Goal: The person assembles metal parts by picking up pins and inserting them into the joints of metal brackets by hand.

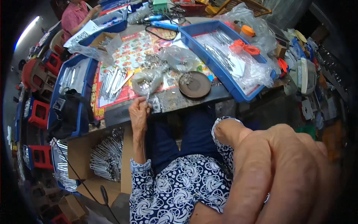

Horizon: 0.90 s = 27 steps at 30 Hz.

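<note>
My left hand (pixel 139 112) is at the near table edge, its fingers closed in a pinch; what they hold is too small to make out. Next to its fingertips is a clear scrap of plastic (pixel 155 105). Just beyond lies a clear plastic bag (pixel 143 86) with small metal parts. My right hand (pixel 276 171) is raised very close to the camera, large and blurred, its fingers bent downward and their tips out of sight. A round brown dish (pixel 197 90) with a pile of small metal parts (pixel 186 78) sits right of the bag. Slim metal rods (pixel 112 83) lie to the left.
A blue tray (pixel 233 90) with metal rods and plastic stands at right, another blue tray (pixel 88 84) at left. Below the table, a cardboard box (pixel 80 160) holds many metal rods. A person in pink (pixel 74 18) sits far left. Red stools (pixel 39 114) stand at left.
</note>
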Motion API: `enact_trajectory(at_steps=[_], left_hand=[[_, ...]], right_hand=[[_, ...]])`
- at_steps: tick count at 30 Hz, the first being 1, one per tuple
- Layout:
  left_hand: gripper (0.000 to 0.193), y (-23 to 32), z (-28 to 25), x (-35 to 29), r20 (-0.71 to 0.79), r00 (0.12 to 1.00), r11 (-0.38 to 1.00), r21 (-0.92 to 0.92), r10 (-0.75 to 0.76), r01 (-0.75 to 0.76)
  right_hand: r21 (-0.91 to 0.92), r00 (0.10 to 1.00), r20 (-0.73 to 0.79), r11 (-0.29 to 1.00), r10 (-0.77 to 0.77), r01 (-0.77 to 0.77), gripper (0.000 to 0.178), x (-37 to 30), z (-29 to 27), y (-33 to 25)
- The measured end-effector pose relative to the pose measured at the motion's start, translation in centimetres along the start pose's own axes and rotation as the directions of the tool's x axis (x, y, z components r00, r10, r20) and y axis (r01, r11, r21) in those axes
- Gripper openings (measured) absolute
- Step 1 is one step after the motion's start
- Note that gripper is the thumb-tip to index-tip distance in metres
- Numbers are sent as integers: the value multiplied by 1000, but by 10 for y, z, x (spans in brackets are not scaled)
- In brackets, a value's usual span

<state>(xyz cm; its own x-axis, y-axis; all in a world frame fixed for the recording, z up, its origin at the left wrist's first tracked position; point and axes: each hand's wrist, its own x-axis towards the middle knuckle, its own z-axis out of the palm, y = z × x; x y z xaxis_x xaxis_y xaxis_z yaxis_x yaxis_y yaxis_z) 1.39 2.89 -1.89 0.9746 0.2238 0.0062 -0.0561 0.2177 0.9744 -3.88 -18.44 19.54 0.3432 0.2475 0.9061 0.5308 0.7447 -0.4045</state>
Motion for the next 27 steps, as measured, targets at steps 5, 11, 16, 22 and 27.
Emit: enact_trajectory(at_steps=[5, 11, 16, 22, 27], left_hand=[[19, 10, 11, 7, -1, 999, 997, 70, -42, 42], [18, 5, 8, 4, 39, 999, 999, -38, -8, 9], [19, 5, 8, 1, 16, 1000, 999, 36, 3, -4], [21, 7, 9, 4, 19, 1000, 998, 63, 6, -7], [13, 10, 11, 2, -26, 1000, 999, 32, -5, 6]], right_hand=[[-10, 996, -49, 997, 72, -73, 26, -16, 4, 0], [-41, 994, -47, 994, 99, -101, 26, -25, -2, 1], [-86, 992, -47, 989, 119, -123, 25, -30, -7, -2], [-99, 981, -78, 978, 176, -184, 24, -45, -11, -3], [-103, 977, -93, 974, 193, -203, 24, -50, -12, -4]])
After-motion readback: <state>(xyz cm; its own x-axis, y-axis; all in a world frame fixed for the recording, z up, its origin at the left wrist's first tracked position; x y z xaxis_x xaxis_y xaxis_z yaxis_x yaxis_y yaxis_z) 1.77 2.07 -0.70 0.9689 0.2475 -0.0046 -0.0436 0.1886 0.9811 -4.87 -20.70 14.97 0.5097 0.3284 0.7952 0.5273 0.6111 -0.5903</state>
